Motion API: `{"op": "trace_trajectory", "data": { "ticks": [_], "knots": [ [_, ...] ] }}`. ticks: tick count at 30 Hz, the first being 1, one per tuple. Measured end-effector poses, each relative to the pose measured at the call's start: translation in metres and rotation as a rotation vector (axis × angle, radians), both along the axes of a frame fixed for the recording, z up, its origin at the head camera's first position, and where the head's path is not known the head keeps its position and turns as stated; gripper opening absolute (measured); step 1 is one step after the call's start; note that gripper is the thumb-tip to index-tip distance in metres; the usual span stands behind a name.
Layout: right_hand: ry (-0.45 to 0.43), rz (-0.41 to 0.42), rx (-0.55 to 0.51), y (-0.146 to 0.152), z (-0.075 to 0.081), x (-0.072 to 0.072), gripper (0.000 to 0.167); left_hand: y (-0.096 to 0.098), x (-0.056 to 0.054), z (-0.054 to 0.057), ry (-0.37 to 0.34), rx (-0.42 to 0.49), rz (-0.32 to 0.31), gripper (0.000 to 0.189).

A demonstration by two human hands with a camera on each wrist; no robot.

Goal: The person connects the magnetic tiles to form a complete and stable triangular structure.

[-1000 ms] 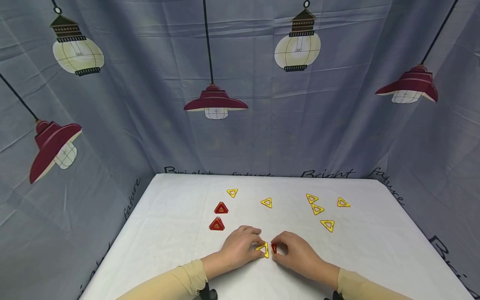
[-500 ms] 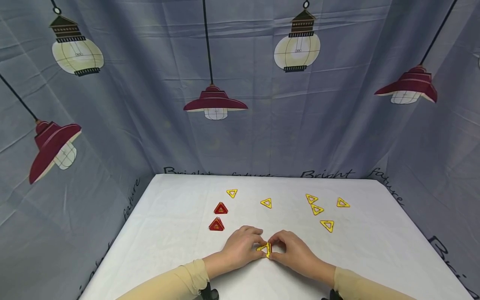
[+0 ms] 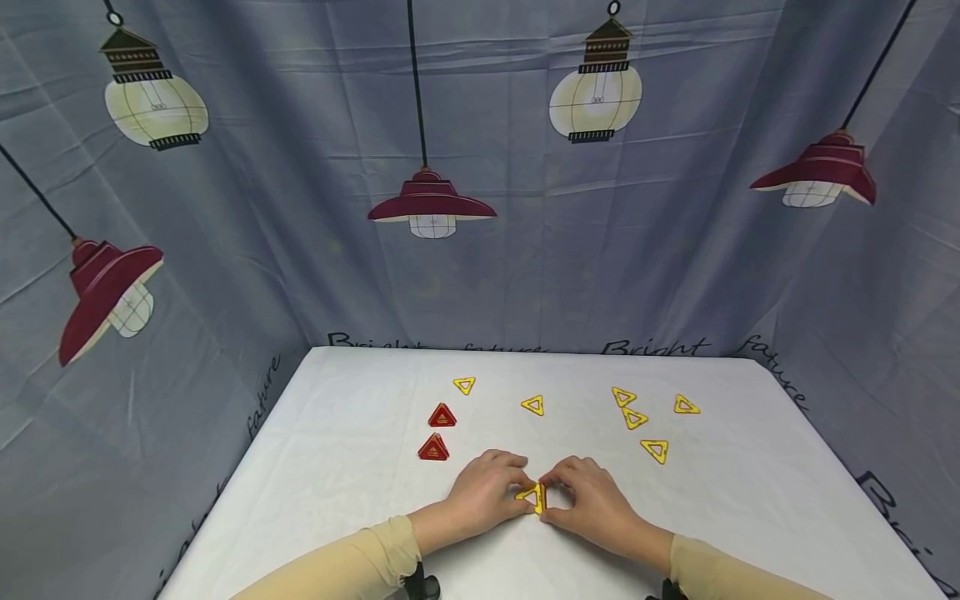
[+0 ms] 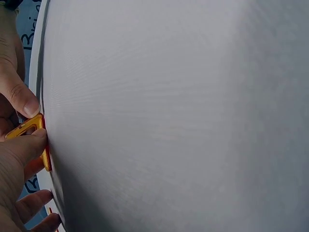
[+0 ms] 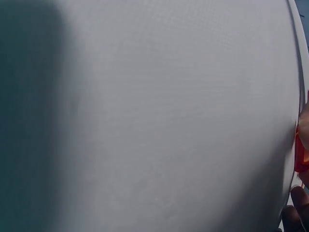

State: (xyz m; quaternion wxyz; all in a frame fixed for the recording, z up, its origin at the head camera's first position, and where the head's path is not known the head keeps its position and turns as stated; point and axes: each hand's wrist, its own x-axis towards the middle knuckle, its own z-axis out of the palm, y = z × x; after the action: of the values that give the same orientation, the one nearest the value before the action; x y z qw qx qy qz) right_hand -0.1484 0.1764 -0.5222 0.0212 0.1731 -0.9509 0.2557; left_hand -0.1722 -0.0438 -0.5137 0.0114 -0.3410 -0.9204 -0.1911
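In the head view my left hand (image 3: 483, 490) pinches a yellow open-centred triangle tile (image 3: 539, 500) between thumb and fingers, close over the white table. Facing it from the right, my right hand (image 3: 596, 504) grips a red tile (image 5: 300, 152), which shows at the right edge of the right wrist view. The two tiles meet along the yellow one's right side, the red one standing edge-on and mostly covered by fingers. The left wrist view has the yellow tile (image 4: 47, 158) under my left thumb, a red edge right behind it, with fingertips of the right hand at its upper corner.
Two red triangle pieces (image 3: 433, 448) lie left of centre on the white table (image 3: 360, 483). Several yellow triangle tiles (image 3: 655, 451) are spread over the back and right, two of them nearly touching. A grey-blue curtain (image 3: 480, 292) with printed lamps surrounds the far sides.
The right hand has moved left, bringing the red tile from a small gap up against the yellow tile. The left hand has shifted slightly right. The tiles on the table stay put.
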Motion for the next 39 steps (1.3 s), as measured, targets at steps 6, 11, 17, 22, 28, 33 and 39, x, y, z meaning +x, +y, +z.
{"op": "trace_trajectory", "data": {
  "ticks": [6, 11, 17, 22, 28, 33, 39],
  "knots": [
    [-0.002, -0.007, -0.003, 0.003, 0.000, 0.000, 0.040, 0.002, -0.001, -0.001, 0.008, -0.003, -0.003, 0.029],
    [-0.020, -0.034, -0.001, 0.005, 0.001, -0.001, 0.040, 0.005, -0.003, -0.001, 0.009, 0.001, -0.008, 0.029],
    [-0.035, -0.075, 0.007, 0.012, 0.002, -0.007, 0.039, 0.015, -0.009, 0.000, 0.038, -0.015, -0.014, 0.029],
    [-0.023, -0.121, 0.019, 0.018, 0.003, -0.012, 0.039, 0.025, -0.016, 0.000, 0.023, -0.032, -0.001, 0.029],
    [-0.027, -0.122, 0.025, 0.023, 0.001, -0.014, 0.040, 0.029, -0.020, 0.002, -0.030, -0.038, 0.002, 0.030],
    [-0.020, -0.113, 0.019, 0.025, 0.001, -0.015, 0.040, 0.029, -0.028, 0.008, -0.062, -0.006, 0.009, 0.031],
    [-0.030, -0.116, 0.022, 0.025, 0.000, -0.014, 0.040, 0.032, -0.044, 0.011, -0.057, 0.000, 0.072, 0.036]
  ]
}}
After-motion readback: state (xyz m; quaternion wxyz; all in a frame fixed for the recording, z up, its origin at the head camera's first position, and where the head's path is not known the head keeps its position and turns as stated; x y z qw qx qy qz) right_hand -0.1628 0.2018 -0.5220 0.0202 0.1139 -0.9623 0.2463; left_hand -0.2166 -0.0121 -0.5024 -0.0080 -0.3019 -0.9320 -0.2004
